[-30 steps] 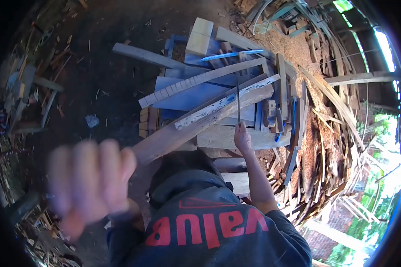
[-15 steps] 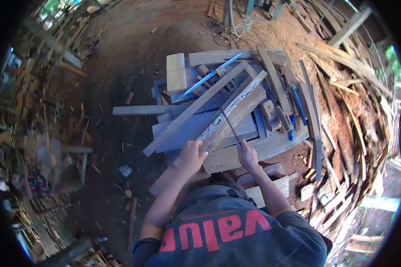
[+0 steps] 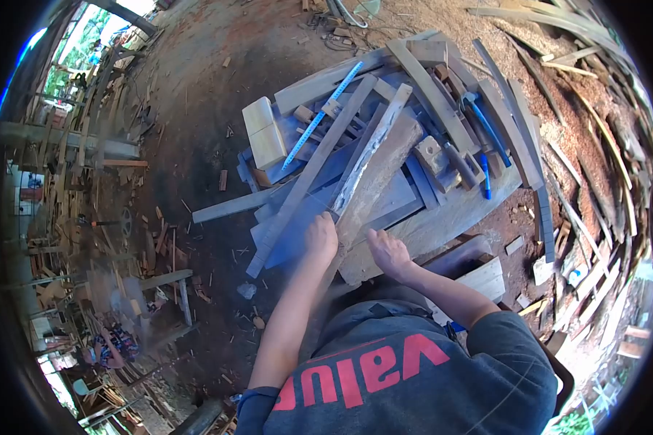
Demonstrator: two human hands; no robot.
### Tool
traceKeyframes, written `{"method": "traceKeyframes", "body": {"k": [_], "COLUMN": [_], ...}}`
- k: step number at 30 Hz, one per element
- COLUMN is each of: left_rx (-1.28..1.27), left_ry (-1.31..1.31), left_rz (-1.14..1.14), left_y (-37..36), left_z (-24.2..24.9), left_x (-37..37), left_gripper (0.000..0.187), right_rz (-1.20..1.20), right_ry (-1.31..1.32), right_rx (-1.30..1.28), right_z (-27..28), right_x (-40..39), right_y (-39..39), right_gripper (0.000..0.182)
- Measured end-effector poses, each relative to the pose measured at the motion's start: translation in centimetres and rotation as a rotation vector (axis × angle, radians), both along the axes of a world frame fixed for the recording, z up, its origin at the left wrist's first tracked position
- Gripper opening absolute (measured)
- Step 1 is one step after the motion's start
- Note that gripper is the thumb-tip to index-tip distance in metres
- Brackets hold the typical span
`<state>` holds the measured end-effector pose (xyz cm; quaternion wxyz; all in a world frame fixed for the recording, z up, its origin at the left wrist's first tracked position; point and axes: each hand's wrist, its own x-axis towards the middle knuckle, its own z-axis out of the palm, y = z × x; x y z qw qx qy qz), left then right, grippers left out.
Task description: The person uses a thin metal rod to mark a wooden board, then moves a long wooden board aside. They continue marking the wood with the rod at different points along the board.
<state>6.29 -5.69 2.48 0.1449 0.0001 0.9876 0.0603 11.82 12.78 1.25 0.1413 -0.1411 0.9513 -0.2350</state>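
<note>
A rough wooden board point(image 3: 384, 163) slants across the bench, with a pale, flaking strip point(image 3: 370, 148) along its left edge. My left hand point(image 3: 321, 238) is closed at the near end of this board, its fingers against the edge. Just right of the board, my right hand point(image 3: 389, 254) is curled into a fist above the bench's near side. Whatever it may hold is hidden; the thin dark rod seen earlier does not show clearly. A long wooden bar point(image 3: 312, 174) lies left of the board, and a blue ruler point(image 3: 323, 116) lies beyond it.
Wooden hand planes point(image 3: 432, 156), a blue-handled hammer point(image 3: 490, 127) and a blue pen point(image 3: 486, 177) lie on the bench's right. Two pale blocks point(image 3: 265, 134) sit at its left corner. Long offcuts point(image 3: 595, 152) and shavings cover the ground to the right.
My right hand has come down and slightly left, and the thin rod it held has dropped from clear sight. My left hand stays by the board's near end. The view has turned.
</note>
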Motion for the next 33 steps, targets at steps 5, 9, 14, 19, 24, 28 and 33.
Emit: {"method": "traceKeyframes", "body": {"k": [5,9,14,19,24,28,33], "left_rx": [0.03,0.048,0.074,0.059,0.051,0.062,0.059], "left_ry": [-0.043,-0.07,-0.068,-0.095,-0.056,-0.062,-0.082], "left_rz": [-0.011,-0.005,-0.001,0.009,0.0,-0.023,-0.029], "left_y": [0.0,-0.1,-0.3,-0.2,-0.2,-0.4,-0.5], "left_z": [0.9,0.6,0.1,0.4,-0.5,-0.2,0.3], "left_x": [-0.3,-0.7,-0.2,-0.5,-0.2,-0.4,-0.6], "left_gripper": [0.016,0.021,0.029,0.026,0.023,0.021,0.024], "right_rz": [-0.016,-0.005,0.043,0.02,0.05,0.027,0.005], "right_ry": [0.017,0.028,0.02,0.076,0.093,-0.164,-0.039], "right_rx": [-0.111,-0.121,-0.043,-0.064,-0.064,0.061,-0.039], "right_z": [-0.7,-0.3,0.0,-0.7,0.8,2.1,-0.1], "right_x": [-4.4,-2.8,-0.1,-4.8,-1.4,-1.3,-5.9], "right_y": [-4.2,-2.0,0.7,-4.2,0.2,0.1,-5.7], "right_gripper": [0.016,0.019,0.018,0.017,0.015,0.02,0.019]}}
